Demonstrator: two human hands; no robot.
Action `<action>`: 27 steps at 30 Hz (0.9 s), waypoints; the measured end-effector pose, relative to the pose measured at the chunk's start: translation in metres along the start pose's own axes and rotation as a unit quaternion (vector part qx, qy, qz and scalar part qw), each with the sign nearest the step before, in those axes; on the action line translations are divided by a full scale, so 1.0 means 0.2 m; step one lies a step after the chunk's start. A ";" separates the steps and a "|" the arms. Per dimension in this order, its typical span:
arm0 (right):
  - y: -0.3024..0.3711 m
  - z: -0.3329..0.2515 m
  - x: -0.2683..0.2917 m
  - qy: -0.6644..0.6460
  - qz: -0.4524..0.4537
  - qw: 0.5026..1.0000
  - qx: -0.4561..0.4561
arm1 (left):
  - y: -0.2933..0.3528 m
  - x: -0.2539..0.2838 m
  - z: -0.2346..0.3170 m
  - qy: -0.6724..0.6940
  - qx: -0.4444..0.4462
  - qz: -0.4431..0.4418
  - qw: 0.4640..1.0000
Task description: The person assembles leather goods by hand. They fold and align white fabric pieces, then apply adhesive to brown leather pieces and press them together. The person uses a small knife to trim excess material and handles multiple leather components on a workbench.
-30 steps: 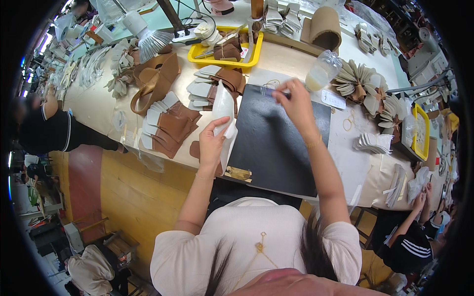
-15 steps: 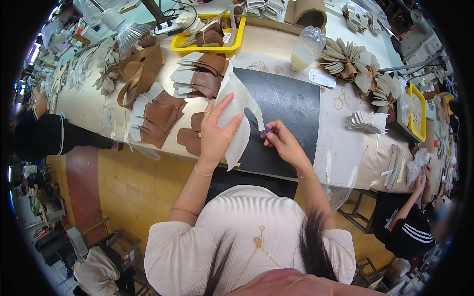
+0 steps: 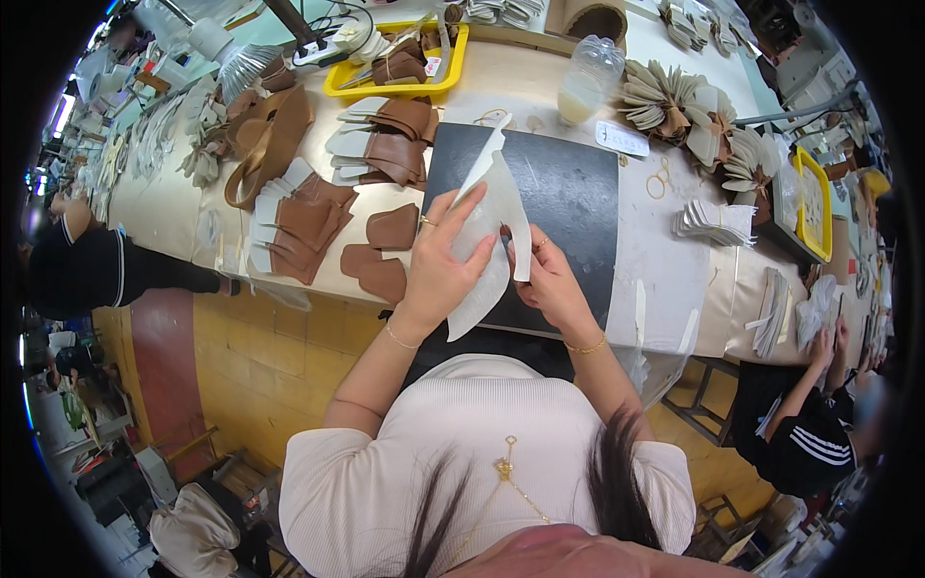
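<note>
My left hand (image 3: 445, 252) grips a curved, off-white cut sheet piece (image 3: 479, 297), thumb on the near face and fingers along its folded upper side. The piece is tilted up above a black mat (image 3: 578, 193) and has a notch with a narrow strip on its right. At that strip, my right hand (image 3: 551, 289) is closed, its thumb by the strip's lower end; some of its fingers are hidden behind the piece. Any small thing within the right fingers is out of sight. Left of the mat lie loose brown leather pieces (image 3: 392, 227).
Stacks of brown and white pieces (image 3: 301, 222) lie at left. A yellow tray (image 3: 448, 82) and a plastic bottle (image 3: 590, 82) stand behind the mat. Fanned bundles (image 3: 665, 101) and a white stack (image 3: 715, 223) are at right. Another person's hands (image 3: 831, 339) work far right.
The off-white piece has turned and shifted slightly right, its strip now over my right fingers. A small purple thing pinched in my right hand earlier no longer shows. My right hand rose against the piece.
</note>
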State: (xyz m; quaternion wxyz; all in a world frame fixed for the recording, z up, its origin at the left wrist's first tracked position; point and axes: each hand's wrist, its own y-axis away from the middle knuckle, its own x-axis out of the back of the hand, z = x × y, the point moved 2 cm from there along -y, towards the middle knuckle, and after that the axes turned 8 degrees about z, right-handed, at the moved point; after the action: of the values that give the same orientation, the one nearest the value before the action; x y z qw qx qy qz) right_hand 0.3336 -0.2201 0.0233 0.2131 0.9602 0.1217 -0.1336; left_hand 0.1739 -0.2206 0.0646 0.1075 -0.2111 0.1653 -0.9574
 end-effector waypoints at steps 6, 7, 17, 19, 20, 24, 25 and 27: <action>0.00 0.02 -0.02 -0.082 0.010 0.997 -0.005 | 0.04 -0.02 0.02 0.008 -0.024 -0.021 0.999; 0.00 0.02 -0.02 -0.089 0.011 0.996 -0.006 | 0.04 -0.02 0.02 0.014 -0.021 -0.024 0.999; 0.04 0.01 -0.01 -0.122 0.033 0.991 -0.035 | 0.04 -0.03 -0.01 0.133 0.049 -0.063 0.988; 0.04 0.02 -0.01 -0.140 0.026 0.989 -0.034 | 0.05 -0.04 -0.02 0.126 0.049 -0.081 0.988; 0.04 0.02 -0.01 -0.149 0.014 0.988 -0.031 | 0.05 -0.04 -0.02 0.120 0.046 -0.093 0.987; 0.04 0.02 0.00 -0.175 0.004 0.984 -0.036 | 0.06 -0.05 -0.02 0.159 0.059 -0.084 0.982; 0.05 0.02 0.00 -0.170 0.002 0.985 -0.035 | 0.06 -0.05 -0.02 0.166 0.064 -0.075 0.981; 0.05 0.02 -0.01 -0.162 0.001 0.986 -0.033 | 0.06 -0.05 -0.02 0.175 0.078 -0.069 0.979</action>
State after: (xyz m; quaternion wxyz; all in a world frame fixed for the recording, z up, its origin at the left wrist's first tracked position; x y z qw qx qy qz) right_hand 0.3347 -0.2310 0.0250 0.2615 0.9185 0.0893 -0.2830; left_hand 0.1828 -0.2285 0.0527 0.0264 -0.0424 0.0913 -0.9946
